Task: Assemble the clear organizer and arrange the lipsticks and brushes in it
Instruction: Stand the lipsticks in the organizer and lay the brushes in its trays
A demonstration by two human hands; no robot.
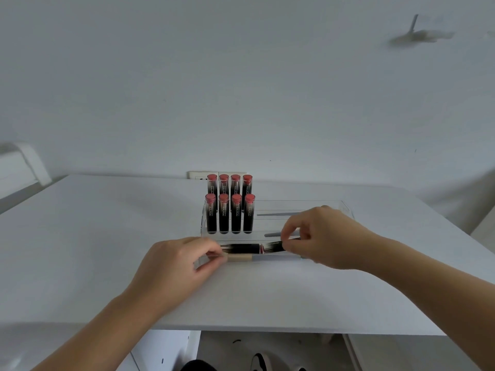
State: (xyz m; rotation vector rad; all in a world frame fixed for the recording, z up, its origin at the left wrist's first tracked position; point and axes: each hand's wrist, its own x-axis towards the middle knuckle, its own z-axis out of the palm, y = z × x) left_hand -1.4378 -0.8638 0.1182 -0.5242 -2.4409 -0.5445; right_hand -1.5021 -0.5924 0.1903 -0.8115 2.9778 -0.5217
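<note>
A clear organizer [345,207] stands on the white table [93,236]. Several dark lipsticks with red caps [230,210] stand upright in two stepped rows on its left side. A dark brush [257,248] lies sideways over the organizer's front section, blurred. My left hand [176,266] pinches its left end and my right hand [324,236] pinches its right end. A beige-handled brush [241,258] lies just in front of it, under my left fingertips. Two grey brush handles [278,214] lie in the sections behind.
The table's front edge [294,332] runs close below my forearms. A white wall socket [198,175] sits behind the lipsticks. A white chair back [29,164] stands at the far left. Feet show on the floor under the table.
</note>
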